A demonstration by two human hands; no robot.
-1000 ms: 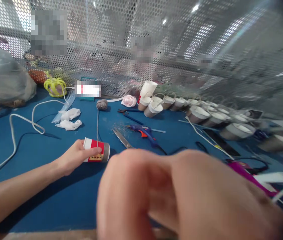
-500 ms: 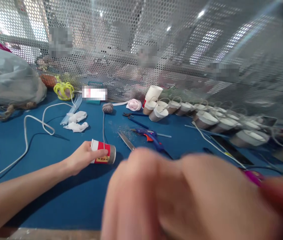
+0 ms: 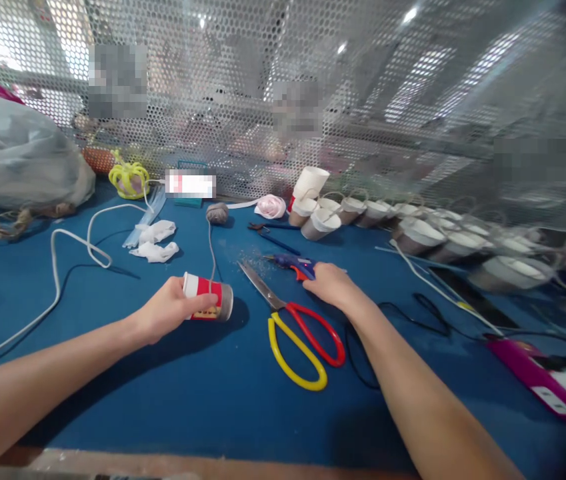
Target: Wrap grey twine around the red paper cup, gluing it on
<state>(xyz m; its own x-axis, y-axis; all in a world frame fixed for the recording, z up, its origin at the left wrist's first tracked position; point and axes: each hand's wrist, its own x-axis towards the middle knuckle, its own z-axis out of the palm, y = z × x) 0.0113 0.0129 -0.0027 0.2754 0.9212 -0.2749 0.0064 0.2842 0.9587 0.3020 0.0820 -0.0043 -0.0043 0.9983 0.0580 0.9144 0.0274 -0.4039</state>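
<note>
My left hand is closed round a red and white paper cup lying on its side, my thumb pressing a grey cord against its wall. Grey wrapping covers the rim end of the cup. The cord runs back to a small grey ball of cord. On the right, my right hand is wrapped round the handle of a blue hot glue gun, which lies on the table with its nozzle facing left. Between my hands lie large scissors with one red and one yellow handle.
Wrapped cups with cord handles stand in rows at the back right. Blue pliers, a pink ribbon roll and white scraps lie behind. A purple power strip sits right; a white cable winds left.
My right hand has moved from close in front of the camera out to the glue gun and taken hold of it. The scissors' handles are now uncovered. My left hand keeps the cup.
</note>
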